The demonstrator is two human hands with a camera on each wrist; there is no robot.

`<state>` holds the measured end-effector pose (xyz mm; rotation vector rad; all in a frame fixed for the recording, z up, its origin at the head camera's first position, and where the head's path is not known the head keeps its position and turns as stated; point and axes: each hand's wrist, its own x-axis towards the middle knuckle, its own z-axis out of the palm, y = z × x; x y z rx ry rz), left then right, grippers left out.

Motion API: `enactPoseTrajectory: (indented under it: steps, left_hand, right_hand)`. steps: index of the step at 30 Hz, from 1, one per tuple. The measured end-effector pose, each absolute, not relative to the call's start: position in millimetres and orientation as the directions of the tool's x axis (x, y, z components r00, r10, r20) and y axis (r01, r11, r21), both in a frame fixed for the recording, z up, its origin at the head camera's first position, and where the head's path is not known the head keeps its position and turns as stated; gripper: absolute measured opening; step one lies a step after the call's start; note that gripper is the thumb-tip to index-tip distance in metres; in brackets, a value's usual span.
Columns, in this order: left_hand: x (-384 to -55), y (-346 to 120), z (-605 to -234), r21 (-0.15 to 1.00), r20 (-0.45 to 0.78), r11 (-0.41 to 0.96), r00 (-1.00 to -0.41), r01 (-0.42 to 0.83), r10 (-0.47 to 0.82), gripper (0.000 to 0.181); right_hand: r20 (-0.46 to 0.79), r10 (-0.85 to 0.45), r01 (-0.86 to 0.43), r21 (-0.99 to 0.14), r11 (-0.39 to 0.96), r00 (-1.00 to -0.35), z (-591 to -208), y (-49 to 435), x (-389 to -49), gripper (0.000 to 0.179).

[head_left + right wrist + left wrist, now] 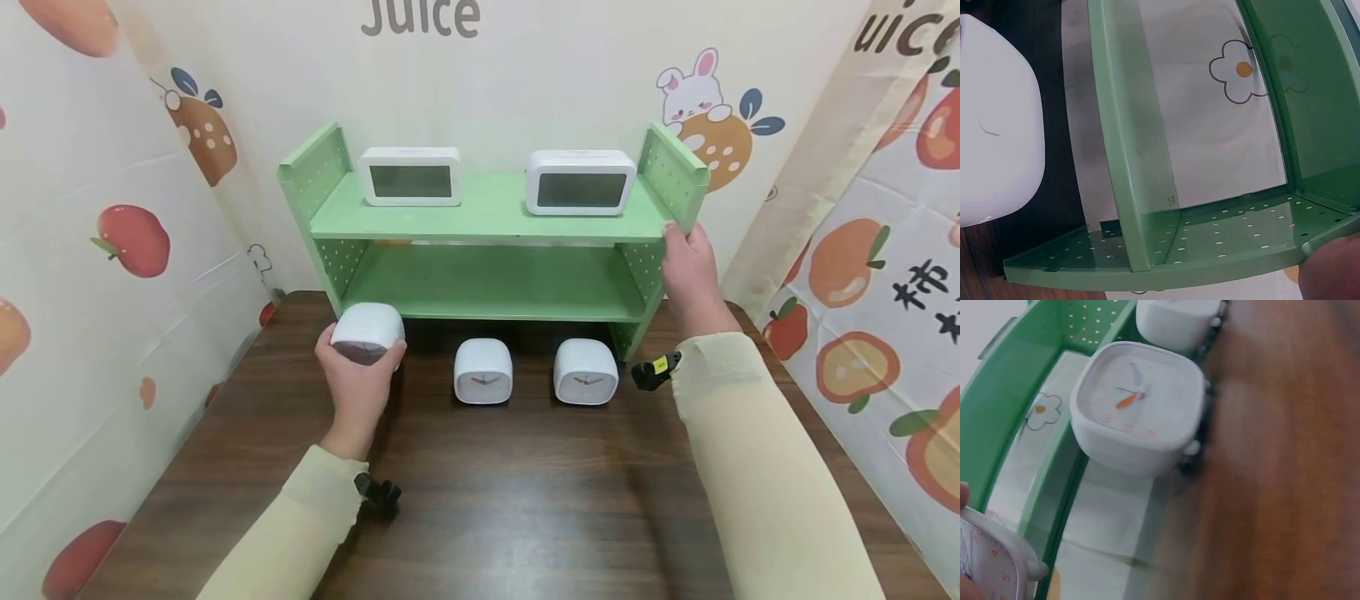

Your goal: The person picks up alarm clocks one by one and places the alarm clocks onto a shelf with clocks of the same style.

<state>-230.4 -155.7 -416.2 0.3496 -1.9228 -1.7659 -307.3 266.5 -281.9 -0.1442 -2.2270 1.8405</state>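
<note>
In the head view my left hand (356, 392) grips a white, rounded alarm clock (369, 323) at the left front of a green two-tier shelf (480, 227). The left wrist view catches part of this clock's numbered dial (997, 562) beside the shelf's green edge. My right hand (690, 279) holds the shelf's right side panel (678, 179); a part of this hand (1333, 270) shows at the panel's edge in the right wrist view. Two matching white clocks stand on the table before the shelf, one at the middle (483, 368) and one at the right (586, 369).
On the top tier sit two white digital clocks with dark screens, one left (412, 181) and one right (581, 187). The lower tier (487, 279) is bare green board. Brown wooden table (510, 500) spreads in front; fruit-printed curtains (135, 333) enclose the sides and back.
</note>
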Motion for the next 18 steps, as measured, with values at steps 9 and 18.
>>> enactPoseTrajectory:
  steps: [9,18]
  left_hand:
    - [-245,-161,-384,0.970,0.241,0.142,-0.830,0.196,-0.504,0.106]
    - [-257,-157,-363,0.975,0.220,0.136,-0.856,0.176,-0.468,0.107]
  right_hand:
    - [0.151,0.214,-0.115,-0.979,0.171,-0.965,-282,266,-307,0.055]
    - [0.139,0.208,-0.103,-0.979,0.175,-0.968,-283,268,-306,0.055]
